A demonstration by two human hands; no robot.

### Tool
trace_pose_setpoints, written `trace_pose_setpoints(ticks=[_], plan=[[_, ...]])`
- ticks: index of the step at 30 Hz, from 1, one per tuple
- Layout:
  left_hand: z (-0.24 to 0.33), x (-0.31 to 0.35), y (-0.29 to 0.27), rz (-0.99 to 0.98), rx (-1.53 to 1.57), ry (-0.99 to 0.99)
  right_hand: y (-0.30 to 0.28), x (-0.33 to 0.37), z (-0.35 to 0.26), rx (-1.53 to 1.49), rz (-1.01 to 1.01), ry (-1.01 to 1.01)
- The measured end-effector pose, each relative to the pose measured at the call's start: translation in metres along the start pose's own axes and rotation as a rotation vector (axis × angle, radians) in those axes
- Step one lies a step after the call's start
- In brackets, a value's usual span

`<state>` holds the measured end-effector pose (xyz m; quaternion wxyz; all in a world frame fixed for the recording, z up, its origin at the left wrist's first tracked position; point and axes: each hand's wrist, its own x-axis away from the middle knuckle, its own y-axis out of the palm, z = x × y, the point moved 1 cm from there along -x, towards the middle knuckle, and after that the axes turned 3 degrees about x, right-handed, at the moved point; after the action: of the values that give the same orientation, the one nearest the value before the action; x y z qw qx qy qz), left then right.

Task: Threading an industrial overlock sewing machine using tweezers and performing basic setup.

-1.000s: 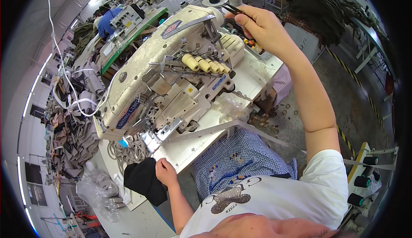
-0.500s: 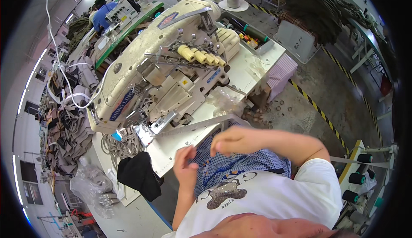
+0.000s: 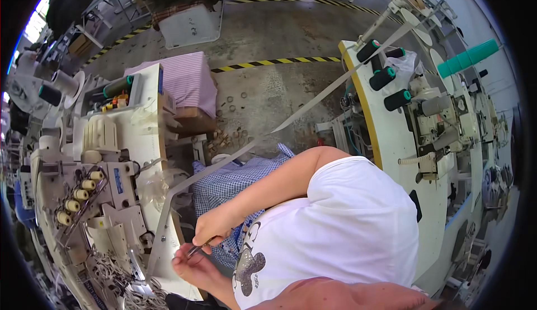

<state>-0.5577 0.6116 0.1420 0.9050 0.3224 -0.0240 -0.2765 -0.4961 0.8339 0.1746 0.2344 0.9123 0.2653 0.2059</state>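
My right hand [image 3: 217, 225] is closed around a small, dark metal tool [image 3: 194, 250] with a narrow tip; its exact kind is hard to make out. That tip points at the fingers of my left hand [image 3: 197, 270], which is turned palm up, fingers apart. Both hands are by the front edge of the white sewing table. Beside them stands a cream overlock sewing machine [image 3: 114, 187]. A long pale grey band [image 3: 305, 107] runs from near the machine's front, past my hands, to a stand at the upper right. Blue checked cloth [image 3: 215, 190] lies over my lap.
A second white machine table [image 3: 391, 142] with dark thread cones [image 3: 383, 78] stands to the right. Pink striped cloth [image 3: 187, 83] covers a box beyond the near table. A white bin [image 3: 193, 27] sits farther off. Scraps [image 3: 229, 139] litter the floor.
The view has swung to the right, bringing the second table into fuller sight. My hands, apart before, are now together, and the metal tool shows in my right hand.
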Motion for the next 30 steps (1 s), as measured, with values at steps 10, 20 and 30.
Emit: trace_pose_setpoints(ticks=[10,20,30], plan=[[-0.005,-0.003,0.096,0.238,-0.279,-0.083,-0.003,-0.001,0.024,-0.206,0.017,-0.149],[-0.021,0.002,0.033,-0.091,-0.205,-0.061,-0.014,-0.007,0.032,-0.28,-0.009,-0.072],[0.02,-0.007,-0.045,0.46,-0.818,0.12,-0.068,0.007,-0.026,0.038,0.317,-0.279]])
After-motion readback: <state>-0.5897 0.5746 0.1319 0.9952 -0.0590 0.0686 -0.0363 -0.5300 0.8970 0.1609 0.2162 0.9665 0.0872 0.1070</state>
